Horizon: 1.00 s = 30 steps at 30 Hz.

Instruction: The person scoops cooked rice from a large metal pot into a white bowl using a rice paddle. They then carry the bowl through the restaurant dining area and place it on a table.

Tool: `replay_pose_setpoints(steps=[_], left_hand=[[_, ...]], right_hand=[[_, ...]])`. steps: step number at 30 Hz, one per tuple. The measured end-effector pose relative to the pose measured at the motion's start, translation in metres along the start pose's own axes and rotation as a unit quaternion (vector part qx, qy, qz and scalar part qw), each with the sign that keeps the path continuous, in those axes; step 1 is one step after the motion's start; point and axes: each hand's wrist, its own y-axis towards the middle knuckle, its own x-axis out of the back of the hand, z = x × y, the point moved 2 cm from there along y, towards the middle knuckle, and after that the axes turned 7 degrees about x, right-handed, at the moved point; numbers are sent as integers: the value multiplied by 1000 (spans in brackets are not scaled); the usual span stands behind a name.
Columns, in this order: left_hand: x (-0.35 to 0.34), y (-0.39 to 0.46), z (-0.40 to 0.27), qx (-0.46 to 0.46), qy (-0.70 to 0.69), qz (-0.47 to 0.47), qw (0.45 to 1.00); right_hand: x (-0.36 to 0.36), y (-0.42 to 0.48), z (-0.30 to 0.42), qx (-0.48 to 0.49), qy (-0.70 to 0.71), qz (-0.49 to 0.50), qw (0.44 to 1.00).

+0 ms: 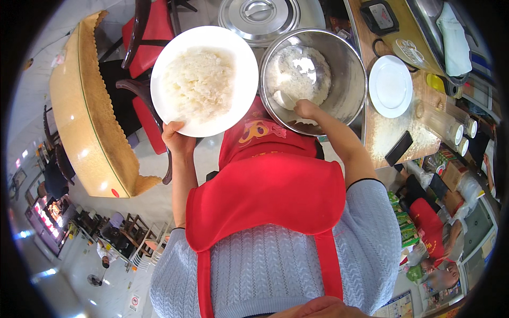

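Note:
My left hand (177,137) grips the lower rim of a round white plate (243,85), its thumb on top. A broad mound of cooked white rice (201,81) covers the plate's middle. To the right, a deep stainless steel pot (352,85) holds more rice (292,59) at its bottom. Inside the pot, near its lower left wall, my right hand (307,109) is closed around the handle of a white scoop or spoon (283,99). The handle is mostly hidden by the fingers. Plate and pot are side by side in front of the red apron.
Behind the pot is a round steel lid (258,16). A wooden counter (375,139) on the right bears an oval white plate (390,86), a phone (399,148) and clear jars (439,119). Red chairs (153,43) and a cloth-covered table (87,119) stand left. Another person (427,226) is at lower right.

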Motion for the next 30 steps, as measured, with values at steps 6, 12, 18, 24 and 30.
replay_pose_setpoints(steps=[6, 12, 18, 24, 30], left_hand=[[-21, 8, 5, 8, -4, 44, 999], [-48, 10, 28, -13, -10, 55, 998], [-74, 5, 56, 29, -37, 85, 995], [-103, -12, 76, 67, -22, 132, 989], [-114, -23, 91, 81, -35, 159, 983]], right_hand=[[54, -42, 27, -48, 321, 62, 944], [125, -150, 94, -19, 482, -103, 870], [130, -210, 179, 59, 478, -291, 826], [112, -199, 219, 70, 310, -368, 874], [105, -191, 231, 123, 132, -469, 865]])
